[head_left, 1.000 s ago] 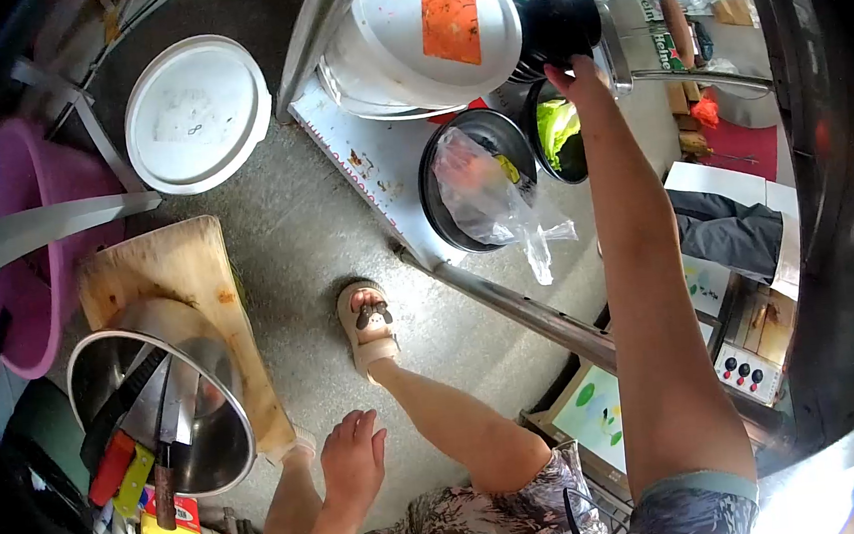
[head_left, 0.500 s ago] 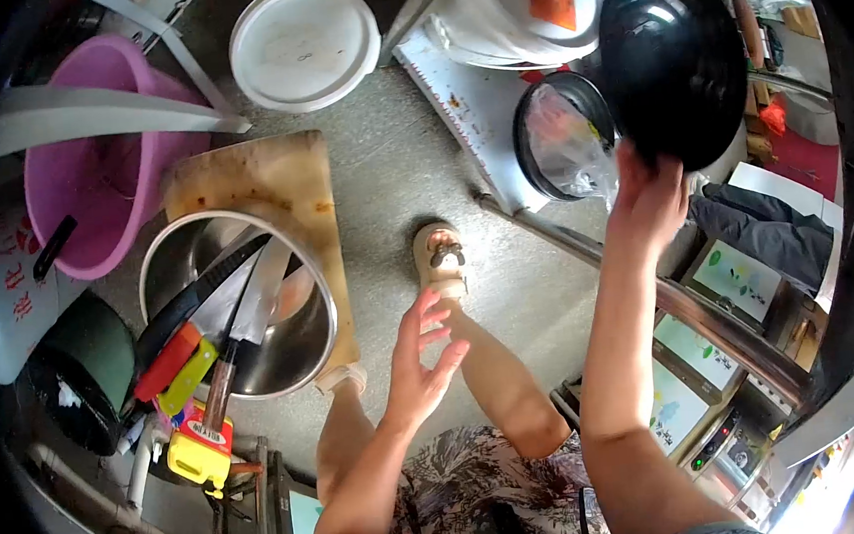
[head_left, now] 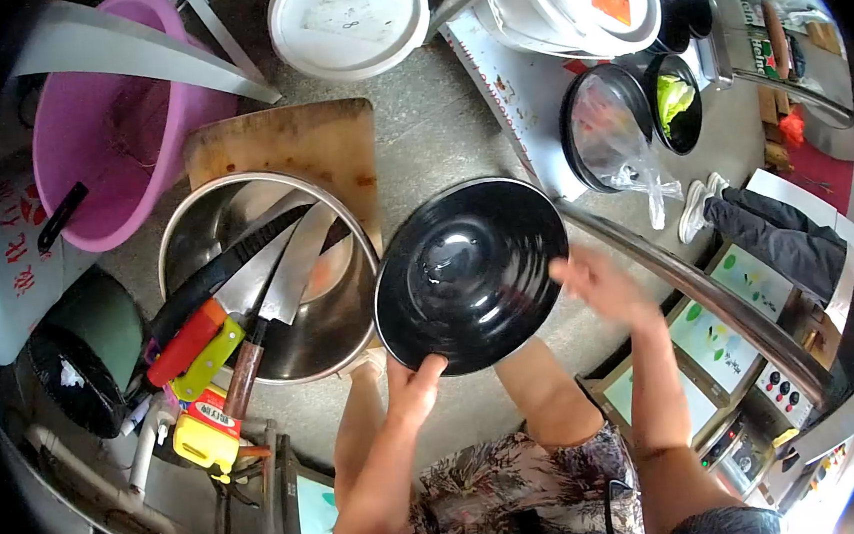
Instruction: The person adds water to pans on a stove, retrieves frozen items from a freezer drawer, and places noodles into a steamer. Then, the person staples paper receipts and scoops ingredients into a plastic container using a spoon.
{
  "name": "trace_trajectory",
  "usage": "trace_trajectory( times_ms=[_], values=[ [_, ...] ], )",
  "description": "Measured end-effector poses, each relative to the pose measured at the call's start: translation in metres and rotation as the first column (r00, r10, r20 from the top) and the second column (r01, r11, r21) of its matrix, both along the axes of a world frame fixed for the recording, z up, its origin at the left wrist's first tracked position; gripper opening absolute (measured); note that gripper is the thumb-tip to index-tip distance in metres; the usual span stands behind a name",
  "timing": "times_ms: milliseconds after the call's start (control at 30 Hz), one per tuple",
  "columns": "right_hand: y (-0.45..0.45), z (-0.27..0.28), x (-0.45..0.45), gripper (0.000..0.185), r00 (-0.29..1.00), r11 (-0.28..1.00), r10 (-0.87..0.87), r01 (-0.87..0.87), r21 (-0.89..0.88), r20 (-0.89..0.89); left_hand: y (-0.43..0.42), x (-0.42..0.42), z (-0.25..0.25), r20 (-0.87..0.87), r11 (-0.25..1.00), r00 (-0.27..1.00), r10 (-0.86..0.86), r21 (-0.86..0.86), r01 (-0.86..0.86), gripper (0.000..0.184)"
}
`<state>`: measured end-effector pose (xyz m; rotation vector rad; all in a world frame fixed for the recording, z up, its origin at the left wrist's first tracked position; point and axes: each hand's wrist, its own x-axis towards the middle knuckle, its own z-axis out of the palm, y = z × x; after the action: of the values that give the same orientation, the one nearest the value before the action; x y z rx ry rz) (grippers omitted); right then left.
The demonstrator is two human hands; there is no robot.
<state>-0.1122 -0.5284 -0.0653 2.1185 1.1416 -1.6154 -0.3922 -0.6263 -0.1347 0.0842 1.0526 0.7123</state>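
My left hand (head_left: 416, 393) is clamped on the rim of a black bowl (head_left: 463, 282) at its seven o'clock, thumb over the edge, with the bowl tipped so its glossy inside faces me above my lap. My right hand (head_left: 609, 288) is blurred at the bowl's three o'clock, fingers pointing to the rim; I cannot tell whether they touch or grip it. From the bowl, a steel pot (head_left: 346, 319) with knives (head_left: 295, 265) leaning across it sits at nine o'clock, a wooden board (head_left: 337, 139) at eleven, a white bucket (head_left: 553, 21) at one, and a plastic bag (head_left: 602, 128) and green leaves (head_left: 674, 97) in dark bowls towards two.
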Motion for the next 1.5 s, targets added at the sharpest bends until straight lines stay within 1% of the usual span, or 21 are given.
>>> trace_trajectory(
  times_ms=[67, 100, 167, 200, 233, 300, 400, 467, 600, 700, 733, 767, 800, 833, 867, 933, 1000, 1100, 1267, 1367, 1500],
  values=[
    [0.057, -0.028, -0.013, 0.073, 0.997, 0.975, 0.077, -0.071, 0.211, -0.022, 0.007, -0.003, 0.008, -0.018, 0.999, 1.0, -0.013, -0.048, 0.012, 0.06],
    [0.091, -0.043, -0.023, 0.074, 0.958, 0.973, 0.194, -0.16, 0.169, -0.21, 0.009, -0.002, 0.011, -0.031, 0.995, 0.999, -0.026, -0.096, 0.023, 0.062],
    [0.146, -0.072, -0.036, 0.082, 0.721, 0.908, 0.409, -0.384, 0.169, -0.559, 0.004, 0.002, 0.009, -0.055, 1.0, 0.998, -0.01, -0.03, 0.009, 0.066],
    [0.167, -0.072, -0.039, 0.088, 0.627, 0.836, 0.509, -0.522, 0.167, -0.59, 0.001, 0.001, 0.008, -0.073, 0.999, 0.997, 0.004, 0.034, -0.002, 0.069],
    [0.191, -0.076, -0.042, 0.091, 0.643, 0.919, 0.251, -0.393, -0.031, -0.723, 0.004, -0.002, 0.007, -0.083, 0.999, 0.996, 0.008, 0.032, -0.005, 0.069],
    [0.214, -0.087, -0.031, 0.086, 0.559, 0.989, 0.127, -0.135, 0.061, -0.82, 0.018, -0.009, 0.013, -0.053, 0.992, 0.993, -0.102, 0.068, 0.106, 0.079],
    [0.231, -0.167, -0.053, 0.087, 0.93, 0.946, -0.204, 0.267, 0.182, -0.305, 0.023, -0.001, 0.024, -0.126, 0.957, 0.964, -0.236, 0.14, 0.252, 0.089],
    [0.248, -0.194, -0.069, 0.073, 0.834, 0.815, -0.43, 0.523, 0.249, -0.344, 0.023, 0.006, 0.027, -0.046, 0.969, 0.969, -0.241, 0.044, 0.243, 0.089],
    [0.278, -0.198, -0.08, 0.038, 0.883, 0.761, -0.456, 0.453, 0.465, -0.113, 0.013, 0.019, 0.021, 0.104, 0.977, 0.973, -0.207, -0.022, 0.21, 0.087],
    [0.286, -0.175, -0.09, 0.033, 0.827, 0.645, -0.494, 0.555, 0.525, -0.268, 0.017, 0.019, 0.025, 0.097, 0.985, 0.98, -0.171, -0.007, 0.172, 0.087],
    [0.273, -0.141, -0.094, 0.028, 0.885, 0.61, -0.399, 0.452, 0.651, -0.24, 0.02, 0.018, 0.027, 0.094, 0.988, 0.984, -0.152, 0.0, 0.153, 0.088],
    [0.268, -0.127, -0.085, 0.029, 0.979, 0.555, -0.205, 0.112, 0.824, 0.005, 0.021, 0.018, 0.027, 0.094, 0.989, 0.984, -0.149, 0.001, 0.149, 0.088],
    [0.261, -0.114, -0.07, 0.031, 0.957, 0.418, -0.044, -0.243, 0.875, 0.287, 0.022, 0.017, 0.027, 0.057, 0.984, 0.983, -0.175, 0.033, 0.174, 0.088],
    [0.248, -0.095, -0.06, 0.035, 0.936, 0.208, 0.036, -0.349, 0.914, 0.349, 0.023, 0.017, 0.027, 0.019, 0.978, 0.98, -0.2, 0.063, 0.199, 0.089],
    [0.236, -0.074, -0.047, 0.037, 0.926, 0.347, 0.128, -0.378, 0.858, 0.356, 0.022, 0.017, 0.025, 0.015, 0.978, 0.98, -0.196, 0.069, 0.195, 0.089],
    [0.208, -0.046, -0.036, 0.033, 0.877, 0.364, 0.143, -0.477, 0.8, 0.458, 0.015, 0.017, 0.019, -0.132, 0.939, 0.963, -0.235, 0.223, 0.26, 0.088],
    [0.186, -0.04, -0.029, 0.035, 0.838, 0.504, 0.164, -0.525, 0.686, 0.52, 0.019, 0.016, 0.02, -0.17, 0.923, 0.948, -0.269, 0.234, 0.304, 0.088],
    [0.166, -0.095, -0.01, 0.04, 0.698, 0.518, 0.373, -0.703, 0.487, 0.611, 0.022, 0.013, 0.017, -0.252, 0.88, 0.912, -0.323, 0.275, 0.387, 0.085],
    [0.163, -0.191, -0.014, 0.035, 0.743, 0.621, 0.353, -0.641, 0.451, 0.569, 0.024, 0.012, 0.015, -0.245, 0.92, 0.927, -0.284, 0.204, 0.336, 0.085],
    [0.173, -0.187, -0.028, 0.029, 0.577, 0.63, 0.372, -0.732, 0.26, 0.727, 0.026, 0.008, 0.014, -0.24, 0.926, 0.928, -0.285, 0.181, 0.331, 0.085],
    [0.195, -0.147, -0.062, 0.025, 0.485, 0.496, 0.309, -0.816, 0.297, 0.818, 0.031, 0.0, 0.015, -0.27, 0.908, 0.914, -0.303, 0.208, 0.363, 0.082]
  ],
)
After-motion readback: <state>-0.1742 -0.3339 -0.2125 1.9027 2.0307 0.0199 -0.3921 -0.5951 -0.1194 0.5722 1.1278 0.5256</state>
